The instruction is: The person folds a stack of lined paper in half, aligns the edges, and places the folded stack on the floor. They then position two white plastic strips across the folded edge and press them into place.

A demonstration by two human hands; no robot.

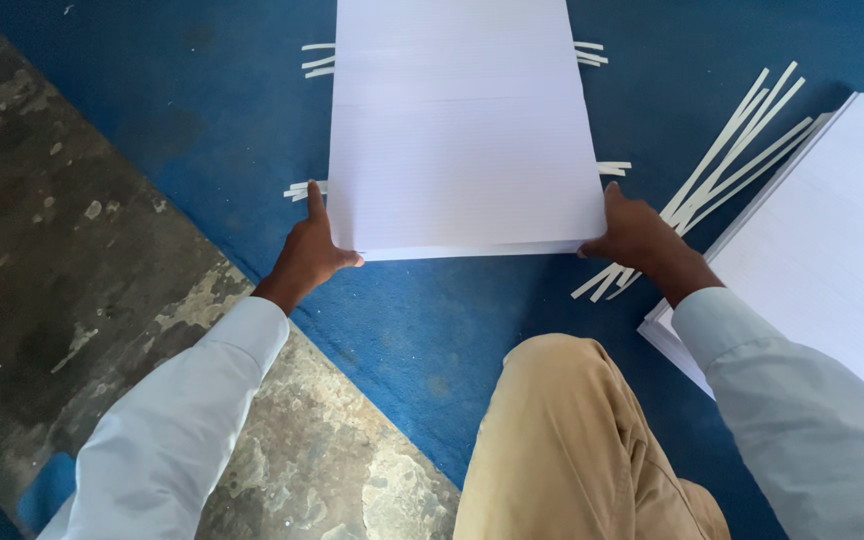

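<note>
A thick stack of white ruled paper (457, 130) lies on a blue mat (202, 120) in front of me. My left hand (310, 250) grips the stack's near left corner, thumb up along its side. My right hand (640, 235) holds the near right corner. Thin white paper strips (304, 188) stick out from under the stack on both sides. My knee in tan trousers (567, 440) is bent below the stack.
A second stack of white paper (832, 250) lies on the mat at the right. Several long white paper strips (732, 160) fan out between the two stacks. Bare worn concrete floor (62, 260) runs along the left of the mat.
</note>
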